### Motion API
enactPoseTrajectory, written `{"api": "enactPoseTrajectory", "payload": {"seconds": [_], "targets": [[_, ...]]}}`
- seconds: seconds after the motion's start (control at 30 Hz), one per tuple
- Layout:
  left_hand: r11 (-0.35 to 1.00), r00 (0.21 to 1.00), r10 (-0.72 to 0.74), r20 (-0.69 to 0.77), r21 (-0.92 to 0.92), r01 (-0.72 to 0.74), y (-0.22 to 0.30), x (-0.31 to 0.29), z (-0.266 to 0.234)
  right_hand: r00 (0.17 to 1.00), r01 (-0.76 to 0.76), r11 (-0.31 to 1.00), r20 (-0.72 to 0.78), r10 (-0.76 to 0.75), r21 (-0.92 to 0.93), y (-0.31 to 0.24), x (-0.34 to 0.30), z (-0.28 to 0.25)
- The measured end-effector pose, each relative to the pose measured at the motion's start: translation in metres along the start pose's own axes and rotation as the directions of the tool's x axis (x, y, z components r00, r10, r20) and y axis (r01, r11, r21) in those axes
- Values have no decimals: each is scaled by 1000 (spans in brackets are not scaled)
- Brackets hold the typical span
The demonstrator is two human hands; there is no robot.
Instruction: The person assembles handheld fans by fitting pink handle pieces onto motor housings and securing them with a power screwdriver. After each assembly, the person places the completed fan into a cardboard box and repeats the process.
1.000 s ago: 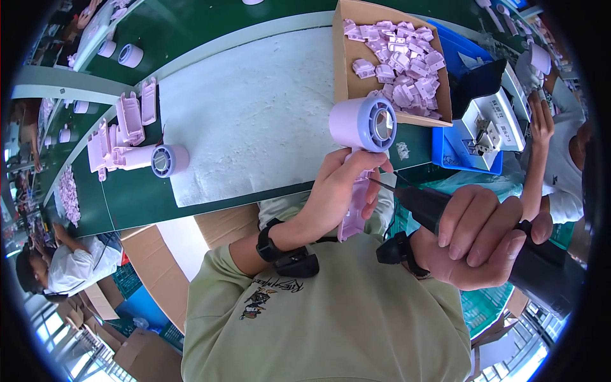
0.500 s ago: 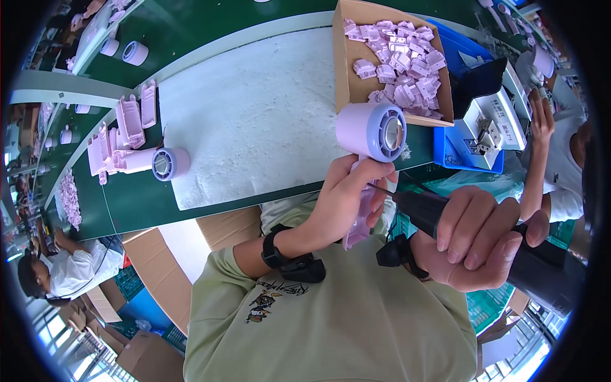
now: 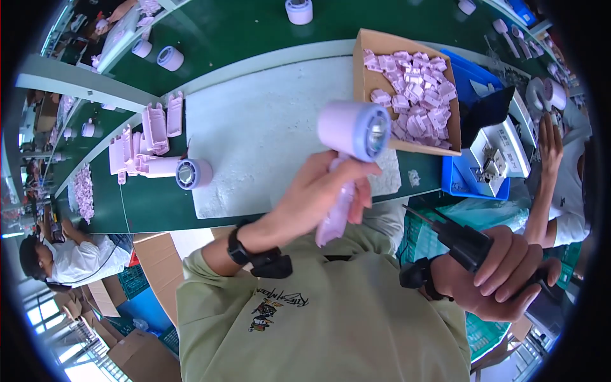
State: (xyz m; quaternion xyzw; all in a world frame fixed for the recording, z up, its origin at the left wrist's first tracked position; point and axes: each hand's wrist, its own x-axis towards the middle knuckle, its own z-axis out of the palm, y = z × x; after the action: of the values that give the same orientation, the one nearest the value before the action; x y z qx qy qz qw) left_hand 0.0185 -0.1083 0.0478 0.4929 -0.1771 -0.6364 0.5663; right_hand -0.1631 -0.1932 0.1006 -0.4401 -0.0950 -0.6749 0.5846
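Observation:
My left hand is wrapped round the handle of a lilac handheld fan. The fan's round head, slightly blurred, stands above my fingers over the front of the white mat, and the handle's lower end points down toward my shirt. To the right, my right hand grips a black electric screwdriver. Its thin bit points up and left, apart from the fan. Another fan lies at the mat's left edge, beside several lilac handle shells.
A white mat covers part of the green table. At its right stands a cardboard box of small lilac parts, then a blue bin holding a white box of metal pieces. A co-worker's hand is at far right.
The screwdriver's bit has come away from the fan's handle, and my right hand has moved right and down. My left hand has shifted left with the fan. The view has tilted somewhat.

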Motion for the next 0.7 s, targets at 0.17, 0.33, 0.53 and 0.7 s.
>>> {"api": "enactPoseTrajectory", "payload": {"seconds": [0.17,0.33,0.53,0.7], "targets": [[950,931,150,-332,310,-42,79,56,-127,966,-78,983,-256,34,-163,0,-4,-16],[419,624,648,-436,889,187,98,171,-268,938,-223,873,-338,71,-434,11,-13,-33],[189,544,782,-306,947,260,97,114,-252,929,-357,603,-339,148,-714,18,-14,-63],[340,741,527,-417,902,266,140,-80,-222,939,-332,380,-340,49,-863,32,7,-63]]}}
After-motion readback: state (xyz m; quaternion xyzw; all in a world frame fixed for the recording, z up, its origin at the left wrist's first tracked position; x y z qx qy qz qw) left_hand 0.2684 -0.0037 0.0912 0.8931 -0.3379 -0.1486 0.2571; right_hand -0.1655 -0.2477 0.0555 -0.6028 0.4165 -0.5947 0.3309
